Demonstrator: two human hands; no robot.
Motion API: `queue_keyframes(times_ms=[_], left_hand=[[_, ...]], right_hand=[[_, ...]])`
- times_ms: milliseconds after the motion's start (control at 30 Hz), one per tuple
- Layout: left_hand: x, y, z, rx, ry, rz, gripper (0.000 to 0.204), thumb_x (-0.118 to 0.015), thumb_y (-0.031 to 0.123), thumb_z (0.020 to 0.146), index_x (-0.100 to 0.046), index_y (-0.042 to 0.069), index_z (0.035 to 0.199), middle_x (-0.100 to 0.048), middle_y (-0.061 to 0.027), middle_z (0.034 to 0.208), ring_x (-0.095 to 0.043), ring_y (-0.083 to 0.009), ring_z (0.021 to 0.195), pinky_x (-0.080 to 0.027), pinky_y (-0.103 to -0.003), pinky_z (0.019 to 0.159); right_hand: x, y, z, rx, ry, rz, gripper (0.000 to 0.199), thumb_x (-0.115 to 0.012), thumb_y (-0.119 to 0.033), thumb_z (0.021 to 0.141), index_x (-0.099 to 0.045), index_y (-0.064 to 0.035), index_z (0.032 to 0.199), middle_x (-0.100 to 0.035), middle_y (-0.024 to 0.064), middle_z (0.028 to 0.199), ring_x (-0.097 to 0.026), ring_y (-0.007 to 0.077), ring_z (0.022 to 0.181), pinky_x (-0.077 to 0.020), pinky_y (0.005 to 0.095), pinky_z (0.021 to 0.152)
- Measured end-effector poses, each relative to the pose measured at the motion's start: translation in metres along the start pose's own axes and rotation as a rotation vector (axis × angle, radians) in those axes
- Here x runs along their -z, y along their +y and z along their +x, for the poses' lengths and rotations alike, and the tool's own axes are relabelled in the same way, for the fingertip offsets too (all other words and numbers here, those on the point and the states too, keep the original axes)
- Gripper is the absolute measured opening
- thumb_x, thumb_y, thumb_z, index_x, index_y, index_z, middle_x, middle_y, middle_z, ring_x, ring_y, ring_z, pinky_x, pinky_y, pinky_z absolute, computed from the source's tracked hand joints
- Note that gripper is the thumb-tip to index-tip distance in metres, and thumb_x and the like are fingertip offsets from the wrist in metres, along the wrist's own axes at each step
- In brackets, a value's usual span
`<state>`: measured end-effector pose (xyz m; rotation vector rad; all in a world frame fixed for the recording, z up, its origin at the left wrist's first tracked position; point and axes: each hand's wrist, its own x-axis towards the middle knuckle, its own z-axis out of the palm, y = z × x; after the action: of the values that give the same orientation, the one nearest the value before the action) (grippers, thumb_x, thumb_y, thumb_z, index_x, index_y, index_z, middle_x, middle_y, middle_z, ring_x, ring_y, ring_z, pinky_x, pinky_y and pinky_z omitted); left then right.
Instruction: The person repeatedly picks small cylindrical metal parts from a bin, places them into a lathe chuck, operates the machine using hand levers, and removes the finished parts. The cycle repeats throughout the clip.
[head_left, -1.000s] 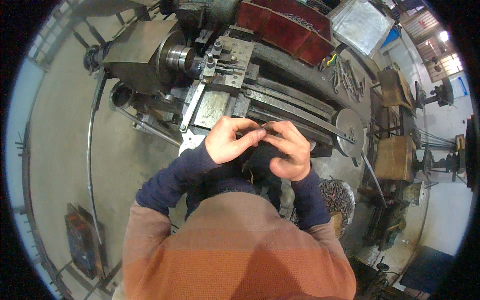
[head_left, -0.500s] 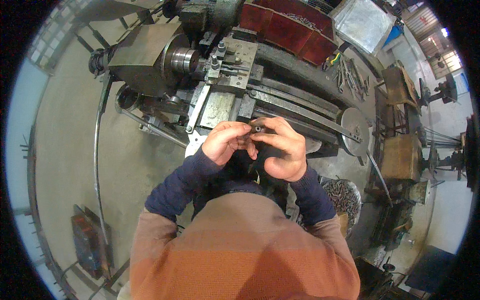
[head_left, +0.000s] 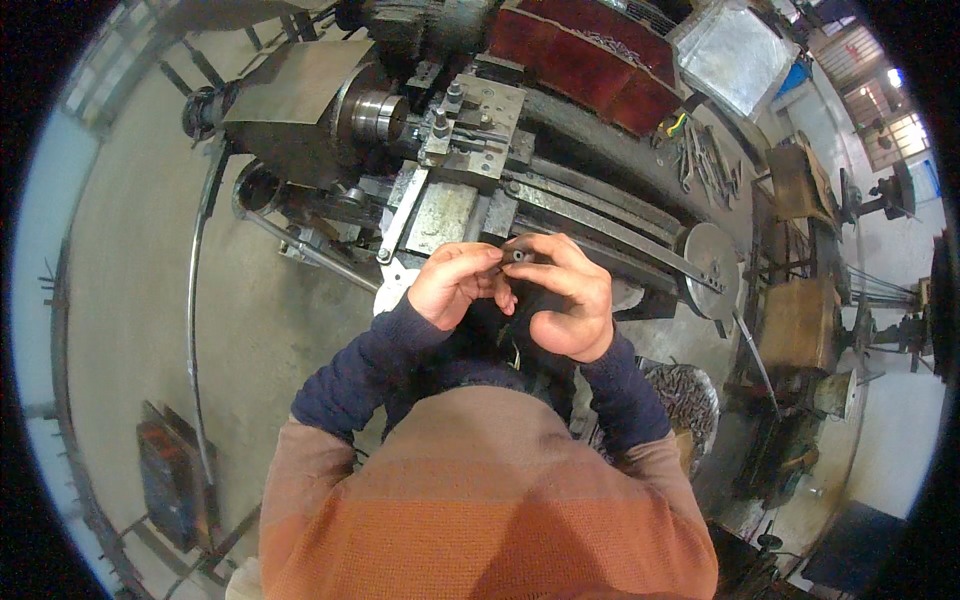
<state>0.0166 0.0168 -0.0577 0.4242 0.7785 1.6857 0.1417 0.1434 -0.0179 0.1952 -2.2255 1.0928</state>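
Between the fingertips of both hands is a small, dark metal piece with a round hole in its end [head_left: 519,256], like a bushing or short tube. My left hand [head_left: 452,284] pinches it from the left with thumb and finger. My right hand [head_left: 572,300] grips it from the right between thumb and fingers. Most of the piece is hidden behind the fingers. Just beyond the hands stands a metal lathe, with its tool post [head_left: 470,130] ahead and its round chuck [head_left: 380,117] to the left of that.
A red tray [head_left: 580,65] with metal chips stands behind the lathe. Several wrenches [head_left: 705,165] lie to its right. A round metal disc [head_left: 708,270] sits at the lathe's right end. A container of small metal parts [head_left: 685,400] is near my right elbow. A long rod [head_left: 195,330] stretches along the left.
My hands keep the same pinch on the small piece. The view has shifted slightly, so the lathe appears a little further right and lower.
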Motion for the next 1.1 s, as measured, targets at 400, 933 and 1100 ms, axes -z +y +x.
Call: queue_keyframes(times_ms=[400, 933, 1100], left_hand=[[-0.006, 0.029, -0.017, -0.376, 0.221, 0.825, 0.015, -0.059, 0.01, 0.081, -0.063, -0.004, 0.081, -0.063, -0.0083, 0.065, -0.06, -0.0124, 0.058, -0.046, -0.024, 0.056], [0.025, 0.052, -0.035, -0.742, 0.103, 1.33, 0.013, -0.065, 0.015, 0.075, -0.064, 0.004, 0.081, -0.063, -0.012, 0.072, -0.061, -0.0273, 0.065, -0.046, -0.034, 0.059], [0.029, 0.049, -0.032, -0.746, 0.093, 1.204, 0.015, -0.063, 0.012, 0.076, -0.062, 0.0, 0.085, -0.063, -0.0134, 0.069, -0.063, -0.0268, 0.063, -0.048, -0.033, 0.057]], right_hand=[[-0.011, 0.005, 0.016, 0.059, -0.155, -0.197, 0.037, -0.059, -0.012, 0.052, -0.06, 0.0012, 0.087, -0.057, 0.017, 0.095, -0.055, 0.0337, 0.082, -0.0463, 0.0377, 0.072], [-0.032, 0.028, 0.03, -0.02, -0.27, 0.209, 0.032, -0.061, -0.018, 0.06, -0.064, 0.0029, 0.085, -0.061, 0.0187, 0.093, -0.059, 0.0312, 0.084, -0.0455, 0.0354, 0.076], [-0.035, 0.034, 0.024, -0.057, -0.233, 0.26, 0.04, -0.061, -0.033, 0.07, -0.066, 0.0029, 0.087, -0.062, 0.0187, 0.093, -0.059, 0.0312, 0.084, -0.0446, 0.0357, 0.078]])
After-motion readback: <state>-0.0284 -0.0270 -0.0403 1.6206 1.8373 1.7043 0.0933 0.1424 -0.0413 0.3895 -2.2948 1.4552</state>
